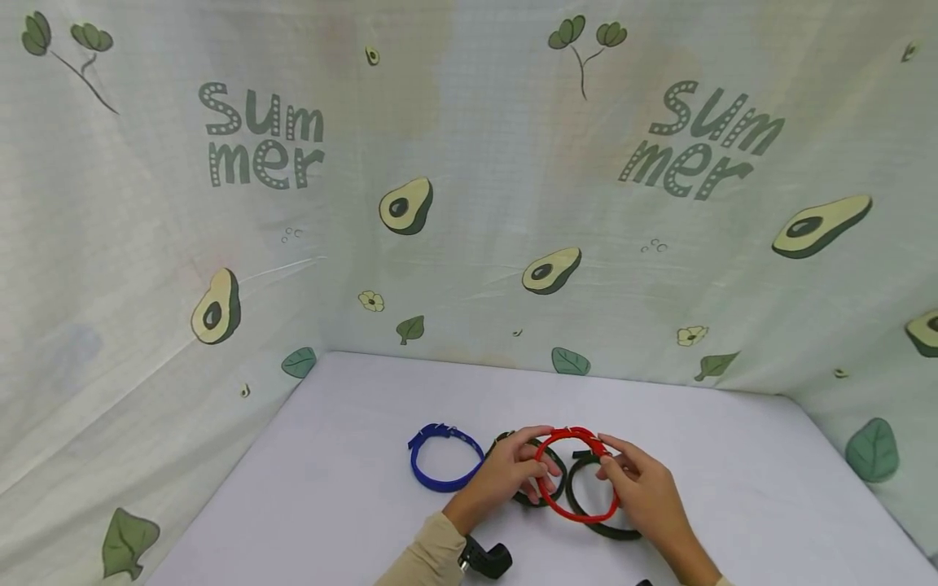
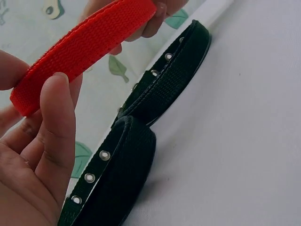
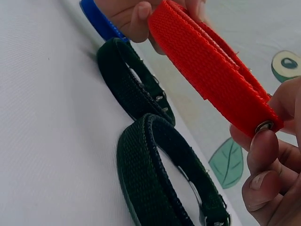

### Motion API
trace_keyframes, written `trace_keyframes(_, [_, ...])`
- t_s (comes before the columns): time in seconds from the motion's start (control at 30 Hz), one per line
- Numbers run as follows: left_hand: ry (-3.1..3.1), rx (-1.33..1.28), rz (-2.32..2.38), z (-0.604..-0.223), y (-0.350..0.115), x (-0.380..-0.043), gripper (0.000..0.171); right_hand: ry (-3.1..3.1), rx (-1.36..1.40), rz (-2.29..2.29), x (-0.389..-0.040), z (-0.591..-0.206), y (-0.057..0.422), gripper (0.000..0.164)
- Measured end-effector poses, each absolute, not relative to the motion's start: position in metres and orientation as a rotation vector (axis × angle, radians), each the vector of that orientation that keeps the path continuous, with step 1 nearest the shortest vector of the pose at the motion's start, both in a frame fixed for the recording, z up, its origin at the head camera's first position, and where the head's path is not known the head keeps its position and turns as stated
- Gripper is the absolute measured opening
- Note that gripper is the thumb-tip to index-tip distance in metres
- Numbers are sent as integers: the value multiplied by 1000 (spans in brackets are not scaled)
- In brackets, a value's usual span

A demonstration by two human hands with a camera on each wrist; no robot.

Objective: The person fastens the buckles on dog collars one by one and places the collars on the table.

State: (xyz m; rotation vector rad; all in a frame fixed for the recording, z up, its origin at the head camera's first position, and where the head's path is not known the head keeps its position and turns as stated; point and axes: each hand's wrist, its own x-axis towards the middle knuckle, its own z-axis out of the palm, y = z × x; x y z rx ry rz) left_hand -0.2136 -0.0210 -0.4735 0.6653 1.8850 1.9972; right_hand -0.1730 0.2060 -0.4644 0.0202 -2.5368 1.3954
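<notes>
A red webbing collar (image 1: 564, 513), buckled into a loop, is held up between both hands. My left hand (image 1: 506, 472) pinches its left side between thumb and fingers. On the other side, my right hand (image 1: 648, 492) pinches the band by a metal eyelet, seen in the right wrist view. Two dark green collars lie on the table beneath: one green collar (image 2: 108, 183) behind the left hand, another green collar (image 2: 178, 70) farther right. The red collar (image 3: 211, 70) overlaps both in the head view.
A blue collar (image 1: 440, 486) lies looped to the left of the green ones on the white table (image 1: 330, 456). Behind stands a curtain (image 1: 469, 163) printed with avocados and leaves. A black device (image 1: 487, 558) sits at the left wrist.
</notes>
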Motion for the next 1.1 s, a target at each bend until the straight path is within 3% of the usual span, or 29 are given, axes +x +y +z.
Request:
trace_keyframes(0.33, [1822,698,1988,-476,-2,-207,63,-2558,-51,1337,-167,-466,223,35])
trace_keyframes(0.83, [1913,688,1820,-468,16,-198,62,-2629,-173,1329,-156,-465,247,40])
trace_keyframes(1.1, [1828,685,1771,-465,29,-200,72,-2671,-221,1286,-156,-463,265,40])
